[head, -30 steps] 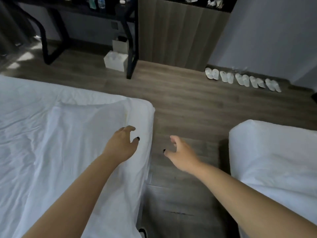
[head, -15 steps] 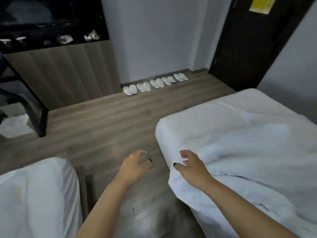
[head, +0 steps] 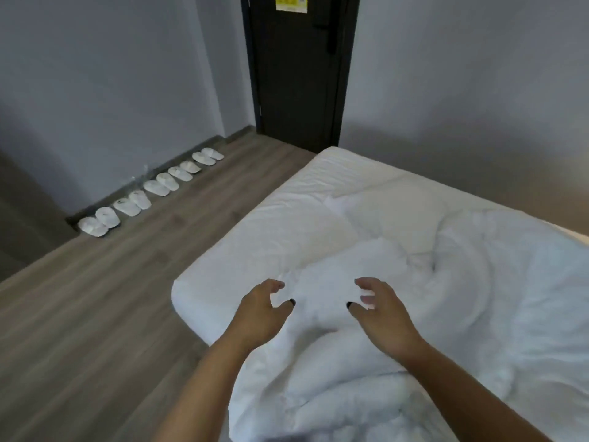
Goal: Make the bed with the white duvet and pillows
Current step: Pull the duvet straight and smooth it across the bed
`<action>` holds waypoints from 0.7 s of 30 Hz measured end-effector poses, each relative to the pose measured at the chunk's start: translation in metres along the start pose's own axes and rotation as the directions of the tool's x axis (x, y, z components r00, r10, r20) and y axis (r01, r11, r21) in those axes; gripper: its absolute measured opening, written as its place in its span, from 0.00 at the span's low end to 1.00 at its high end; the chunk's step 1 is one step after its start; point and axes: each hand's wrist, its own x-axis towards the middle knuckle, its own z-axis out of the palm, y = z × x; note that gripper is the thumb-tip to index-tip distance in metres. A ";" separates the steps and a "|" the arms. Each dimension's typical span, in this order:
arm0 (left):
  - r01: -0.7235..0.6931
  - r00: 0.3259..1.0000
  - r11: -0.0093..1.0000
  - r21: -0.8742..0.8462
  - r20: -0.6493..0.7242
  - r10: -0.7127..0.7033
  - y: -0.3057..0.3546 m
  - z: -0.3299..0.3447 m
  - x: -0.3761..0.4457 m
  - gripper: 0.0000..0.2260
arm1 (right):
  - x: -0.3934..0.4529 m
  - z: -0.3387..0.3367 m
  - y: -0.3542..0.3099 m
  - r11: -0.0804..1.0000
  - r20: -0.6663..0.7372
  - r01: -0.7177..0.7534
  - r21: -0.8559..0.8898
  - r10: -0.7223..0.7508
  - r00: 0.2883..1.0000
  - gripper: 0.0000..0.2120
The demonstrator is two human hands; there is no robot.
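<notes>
1. Above the near corner of the bed (head: 204,301), the left hand (head: 259,309) and right hand (head: 381,311) hovered side by side, fingers spread and loosely curved, holding nothing; whether any fingertip brushed the cloth could not be told.
2. Between and just beyond the hands rose a bunched mound of the white duvet (head: 334,275), likely the fold they were positioned to gather, since both palms faced it.
3. Beyond that mound, the duvet lay crumpled across the bed's near and right parts, one edge spilling over the bed's side toward the wooden floor (head: 95,314).
4. Farther up the bed from the mound, a white pillow (head: 392,215) lay skewed, partly tucked under the bedding, so it probably needed resetting afterwards.
5. Past the bed's far corner stood a dark door (head: 296,74); left of the bed, a row of white slippers (head: 153,189) lined the wall.
</notes>
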 end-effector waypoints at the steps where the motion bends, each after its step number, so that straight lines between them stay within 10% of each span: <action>1: -0.019 0.999 1.000 0.003 0.030 0.019 0.006 0.002 0.022 0.20 | 0.017 -0.006 -0.001 1.000 -0.068 0.023 0.011 -0.022 0.997 0.20; 5: -0.070 0.987 0.998 0.003 0.148 0.069 0.023 0.010 0.118 0.20 | 0.090 -0.016 -0.008 0.993 -0.383 0.104 -0.051 -0.115 0.917 0.21; 8: -0.054 0.973 0.998 -0.021 0.222 0.057 0.037 0.021 0.190 0.20 | 0.147 -0.013 -0.003 0.908 -0.519 0.030 -0.417 -0.265 0.813 0.25; 21: 0.339 0.828 0.929 -0.144 0.515 -0.222 0.073 0.198 0.382 0.43 | 0.257 0.022 0.156 0.657 -0.596 -0.694 -0.294 0.442 0.671 0.49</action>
